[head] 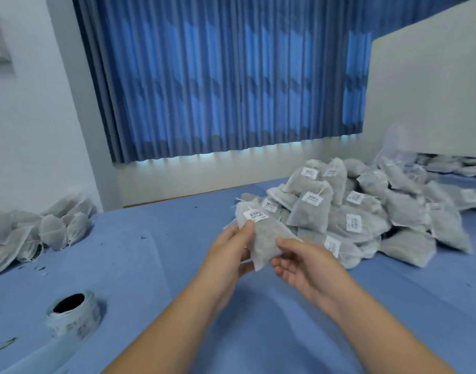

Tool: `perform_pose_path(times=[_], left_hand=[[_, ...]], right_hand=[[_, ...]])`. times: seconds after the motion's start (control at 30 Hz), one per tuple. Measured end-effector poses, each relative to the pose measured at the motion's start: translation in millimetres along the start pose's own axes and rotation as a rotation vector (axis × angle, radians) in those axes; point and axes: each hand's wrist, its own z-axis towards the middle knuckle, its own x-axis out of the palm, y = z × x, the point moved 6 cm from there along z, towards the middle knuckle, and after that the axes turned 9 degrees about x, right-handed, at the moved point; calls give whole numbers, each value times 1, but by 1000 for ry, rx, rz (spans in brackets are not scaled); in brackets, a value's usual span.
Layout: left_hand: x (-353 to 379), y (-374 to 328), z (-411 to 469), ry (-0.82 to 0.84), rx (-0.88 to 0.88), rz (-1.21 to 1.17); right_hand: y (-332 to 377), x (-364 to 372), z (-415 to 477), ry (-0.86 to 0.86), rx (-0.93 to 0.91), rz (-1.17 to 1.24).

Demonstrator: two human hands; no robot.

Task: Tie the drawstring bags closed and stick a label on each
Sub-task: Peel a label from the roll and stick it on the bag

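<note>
Blue curtain (231,76) fills the back wall above a blue-covered table (156,265). At the right lies a big pile (366,211) of labelled bags. A smaller heap (29,233) with no labels showing sits at the left edge, and a label roll (73,314) stands front left. Over the table's middle, the left hand (231,247) pinches a bag (266,238) just below its label (254,214). The right hand (307,263) lies loosely open at the bag's lower end, thumb touching its edge.

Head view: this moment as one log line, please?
left hand: grips labelled bag | right hand: touches labelled bag | labelled pile: right | unlabelled bags: left | label roll: near left
</note>
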Motion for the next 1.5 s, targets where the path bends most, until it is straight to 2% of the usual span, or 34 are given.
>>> perform_pose_path(times=[0.2,0.4,0.5,0.6,0.77,0.93,1.13,1.23,1.33,1.43,1.5], left_hand=[[75,25,13,15,-100,-65],[109,16,21,24,-101,-232],[105,7,19,-14,-123,-344],[91,1,15,-18,-124,-365],[50,-6,8,-106,-121,-375],[-10,-17,-3,-188,-97,-319],[-112,-37,-37,-318,-73,-161],[-167,-51,-62,-383,-55,-14],[-219,-65,-87,-454,-55,193],[-269,-78,-110,-520,-80,423],[-296,-84,-124,-542,-106,562]], right_hand=[[54,-83,-21,-233,-152,159],[139,-110,-16,-275,-330,307],[163,-119,-9,-408,-309,228],[152,-112,2,-441,-226,88],[93,-69,22,-348,-69,-37],[38,6,39,-177,14,-166],[-28,120,44,90,103,-262],[-65,175,43,212,109,-409],[-99,224,42,259,-23,-667],[-121,263,42,214,-376,-993],[-133,281,36,196,-588,-1128]])
